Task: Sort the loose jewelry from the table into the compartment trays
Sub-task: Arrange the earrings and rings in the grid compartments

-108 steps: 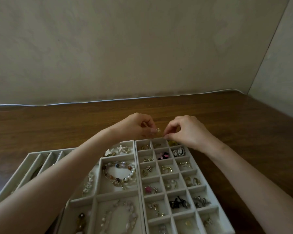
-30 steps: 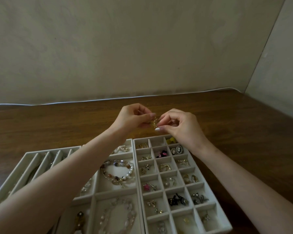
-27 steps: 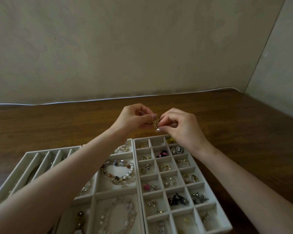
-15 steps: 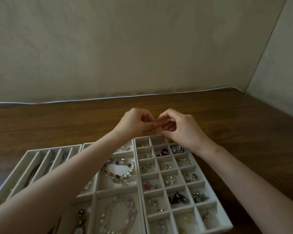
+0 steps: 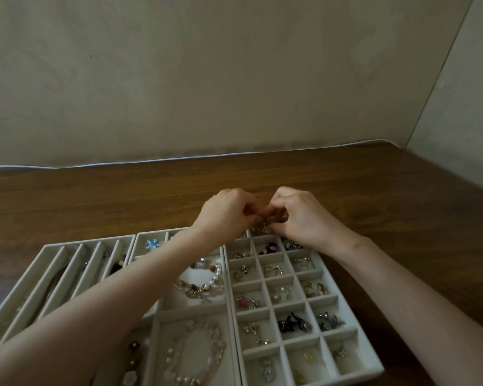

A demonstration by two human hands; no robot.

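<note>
Fingers of both hands are curled tight and meet tip to tip above the far edge of the trays, pinching one small gold-coloured piece of jewelry (image 5: pixel 260 227) between them; its shape is too small and too covered to make out. The left hand (image 5: pixel 226 213) and the right hand (image 5: pixel 300 215) touch at the fingertips, both bare forearms reaching in from the bottom corners.

Beneath them lies a dark brown wooden worktop (image 5: pixel 95 199), running back to a pale plaster wall (image 5: pixel 207 79).

Three pale grey compartment trays sit side by side, touching. The left tray with long narrow slots (image 5: pixel 53 271) is partly hidden by the left forearm. The middle tray with large compartments (image 5: pixel 162 313) holds a beaded bracelet of white and brown stones (image 5: pixel 204 282), a pearl-like bracelet (image 5: pixel 195 355) and a blue bead cluster (image 5: pixel 152 244). The right tray with a grid of small square cells (image 5: pixel 371 366) holds earrings and charms, among them a pink star-shaped piece (image 5: pixel 243 301). Cells nearest the hands are covered, and the trays' near edges are cut off.
</note>
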